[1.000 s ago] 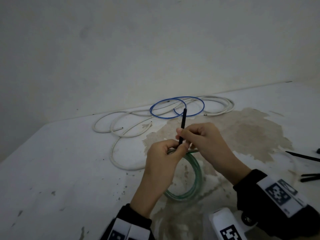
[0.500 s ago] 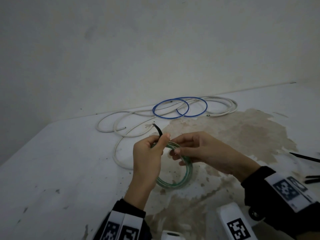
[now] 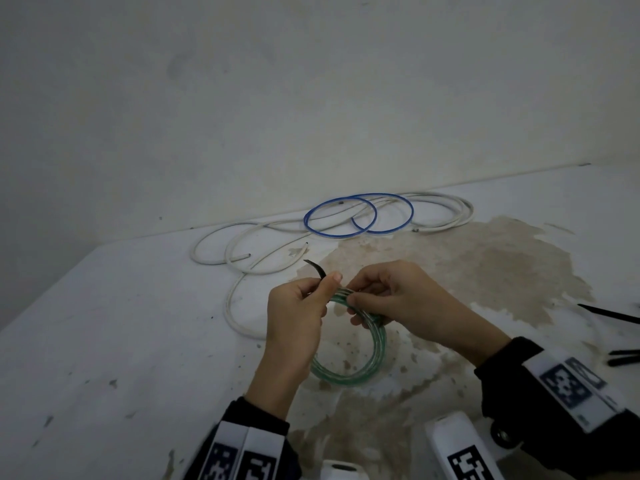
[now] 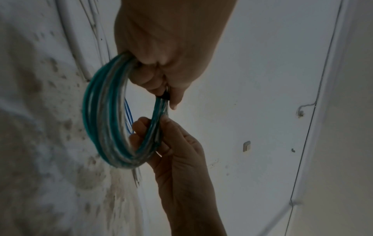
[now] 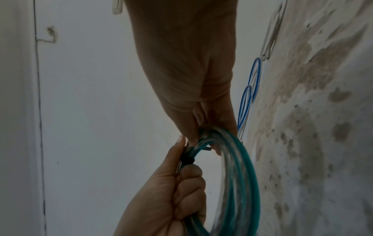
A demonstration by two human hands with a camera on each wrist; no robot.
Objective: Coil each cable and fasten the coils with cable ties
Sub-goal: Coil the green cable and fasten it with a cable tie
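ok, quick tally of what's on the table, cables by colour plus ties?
Green cable coil: 1
Blue cable: 1
White cables: 2 at least; tangled, three loose ends show
Black cable ties: 4, that is 1 on the green coil and 3 spares cut off by the right edge of the frame
Total: 8 at least

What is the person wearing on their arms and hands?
The hands are bare: no gloves or rings show on the left hand or the right hand. Both arms have black sleeves. Strapped at each wrist are white blocks printed with black-and-white square patterns, like pixel codes.
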